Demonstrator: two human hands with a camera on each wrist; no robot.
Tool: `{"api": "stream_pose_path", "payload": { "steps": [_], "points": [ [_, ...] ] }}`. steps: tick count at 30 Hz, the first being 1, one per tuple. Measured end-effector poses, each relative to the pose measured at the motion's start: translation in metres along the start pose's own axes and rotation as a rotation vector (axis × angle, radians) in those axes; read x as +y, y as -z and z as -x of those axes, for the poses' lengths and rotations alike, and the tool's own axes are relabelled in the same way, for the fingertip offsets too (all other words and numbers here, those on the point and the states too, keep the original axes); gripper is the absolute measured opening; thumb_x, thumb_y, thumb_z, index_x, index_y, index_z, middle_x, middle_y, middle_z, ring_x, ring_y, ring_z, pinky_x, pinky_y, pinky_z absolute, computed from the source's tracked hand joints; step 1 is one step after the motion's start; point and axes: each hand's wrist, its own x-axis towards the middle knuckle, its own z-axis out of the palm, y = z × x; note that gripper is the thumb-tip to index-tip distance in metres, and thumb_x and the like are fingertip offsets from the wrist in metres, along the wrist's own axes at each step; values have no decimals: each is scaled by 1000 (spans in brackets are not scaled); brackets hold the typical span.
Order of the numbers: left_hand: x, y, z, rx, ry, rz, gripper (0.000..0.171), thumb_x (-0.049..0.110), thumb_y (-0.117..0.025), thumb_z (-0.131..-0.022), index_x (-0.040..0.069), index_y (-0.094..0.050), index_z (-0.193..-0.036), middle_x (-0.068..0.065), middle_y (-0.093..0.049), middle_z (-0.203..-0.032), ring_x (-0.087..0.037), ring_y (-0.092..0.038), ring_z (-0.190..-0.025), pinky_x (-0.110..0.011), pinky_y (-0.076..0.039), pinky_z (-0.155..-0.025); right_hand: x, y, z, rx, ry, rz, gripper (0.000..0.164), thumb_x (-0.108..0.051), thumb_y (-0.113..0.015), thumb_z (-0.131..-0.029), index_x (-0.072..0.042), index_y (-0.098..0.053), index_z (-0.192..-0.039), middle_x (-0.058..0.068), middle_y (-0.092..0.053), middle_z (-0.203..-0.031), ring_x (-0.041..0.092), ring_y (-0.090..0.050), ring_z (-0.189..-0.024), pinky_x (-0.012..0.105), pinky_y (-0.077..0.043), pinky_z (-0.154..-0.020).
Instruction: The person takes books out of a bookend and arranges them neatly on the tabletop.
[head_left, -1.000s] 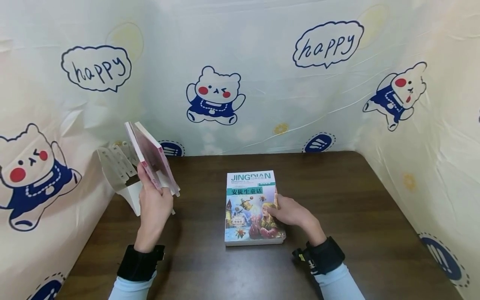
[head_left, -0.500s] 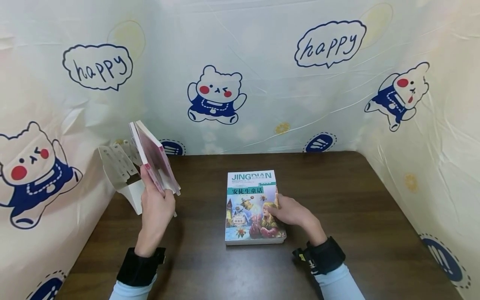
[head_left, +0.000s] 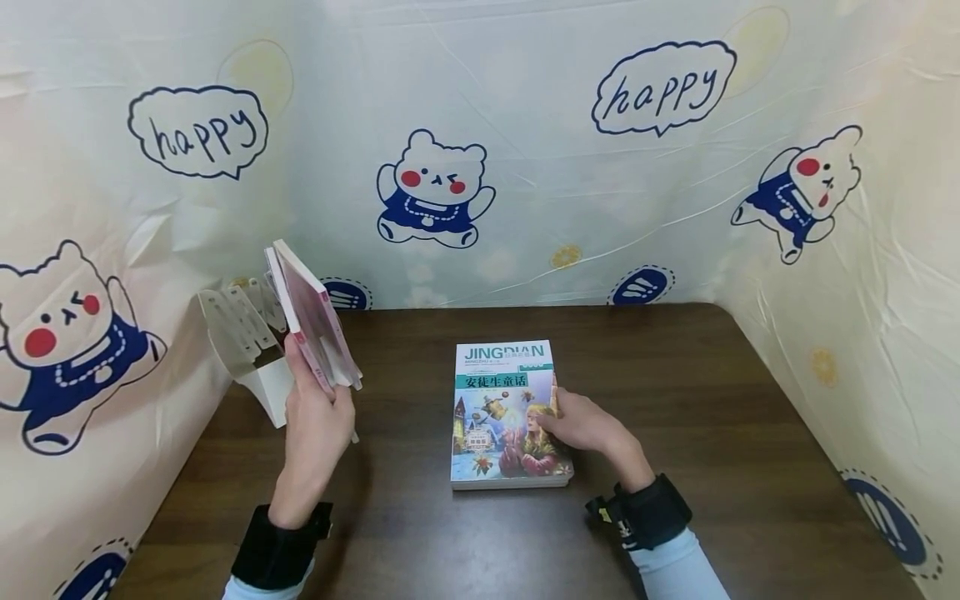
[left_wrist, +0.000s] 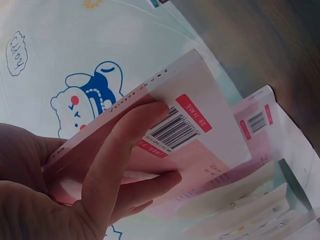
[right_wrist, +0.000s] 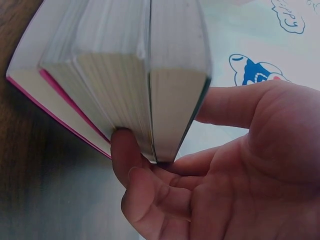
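Observation:
My left hand [head_left: 318, 425] holds a pink-and-white book [head_left: 283, 292] upright and tilted. In the left wrist view its back cover, with a barcode [left_wrist: 175, 129], lies under a finger. Close behind it is a second pink book [left_wrist: 257, 122], by a white slotted rack [head_left: 273, 387]. Near the middle of the table, my right hand [head_left: 588, 425] grips the right side of a stack of books. The thumb is on the blue illustrated cover [head_left: 487, 429] of the top one. Seen from the right wrist, fingers [right_wrist: 122, 145] curl against the page edges of the books [right_wrist: 112, 75].
A dark brown wooden table [head_left: 675, 375] carries everything. Pale sheets printed with cartoon bears [head_left: 435, 187] hang at the back and both sides. The white rack is at the far left corner of the table, beside the left sheet.
My left hand and its pink book have shifted slightly right, closing on the second pink book. My right hand and the stack have stayed in place.

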Motion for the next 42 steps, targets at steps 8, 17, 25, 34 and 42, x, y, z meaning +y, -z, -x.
{"api": "stream_pose_path", "payload": {
  "steps": [8, 17, 25, 34, 42],
  "points": [
    [11, 2, 6, -47, 22, 17, 99, -10, -53, -97, 26, 4, -168, -29, -34, -161, -52, -60, -111, -64, -59, -78, 1, 2, 1, 11, -16, 7, 60, -30, -63, -107, 6, -44, -150, 9, -66, -107, 22, -62, -91, 40, -53, -77],
    [19, 8, 12, -64, 9, 10, 101, -14, -53, -93, 28, 2, -167, -27, -32, -163, -52, -55, -118, -67, -57, -82, 0, 3, -1, 17, 10, 20, 59, -29, -63, -107, 5, -43, -152, 9, -66, -108, 22, -62, -92, 41, -54, -81],
    [30, 10, 23, -69, 22, -16, 96, -9, -51, -95, 24, 1, -168, -29, -35, -161, -50, -59, -113, -56, -55, -70, 0, 3, -2, 19, 8, 24, 56, -27, -62, -107, 5, -45, -150, 9, -66, -107, 22, -62, -92, 40, -53, -80],
    [40, 13, 34, -65, -1, -23, 98, -10, -52, -94, 27, 1, -168, -28, -34, -162, -51, -57, -123, -65, -55, -80, -1, 1, 0, 7, -27, 13, 58, -28, -63, -107, 8, -44, -149, 10, -66, -107, 23, -62, -91, 41, -52, -78],
    [46, 13, 41, -72, 7, -15, 96, -10, -55, -94, 21, -2, -169, -30, -37, -159, -53, -54, -128, -72, -48, -94, 0, 0, 0, 11, -26, 20, 59, -28, -63, -106, 8, -44, -148, 11, -66, -108, 23, -62, -91, 41, -53, -78]
  ]
}}
